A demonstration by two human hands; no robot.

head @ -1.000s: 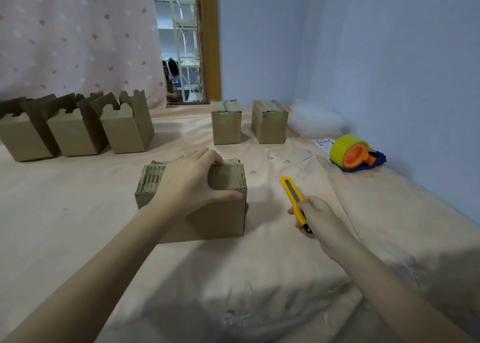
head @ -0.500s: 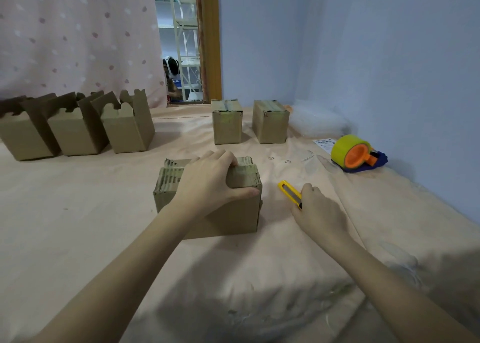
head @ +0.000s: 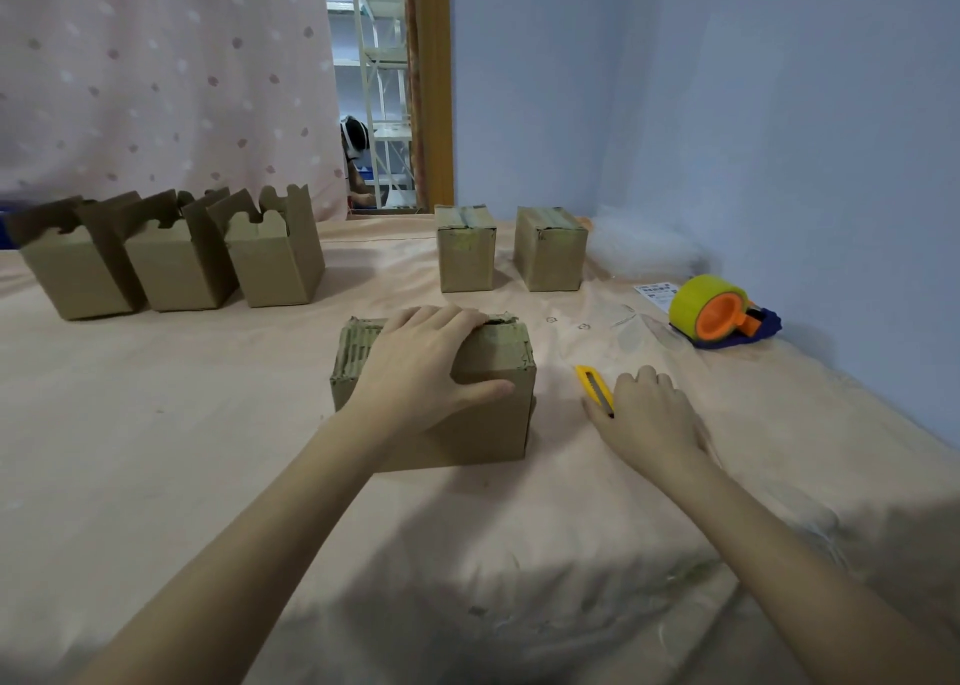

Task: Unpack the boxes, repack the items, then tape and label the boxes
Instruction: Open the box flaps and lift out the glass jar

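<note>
The left hand (head: 415, 367) still grips the shut box (head: 441, 398), fingers curled over its top. The right hand (head: 647, 414) has laid the yellow knife (head: 595, 388) down on the cloth; its fingers are now loose on top of it. Cutting looks finished, so opening comes next.

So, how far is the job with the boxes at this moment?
Done, it seems: three open boxes stand at the far left, flaps up. In hand: the left hand grips a closed box, and the right hand lies over a yellow cutter on the cloth. Left: two sealed boxes at the back; the tape dispenser and label sheet lie apart, untouched.
</note>
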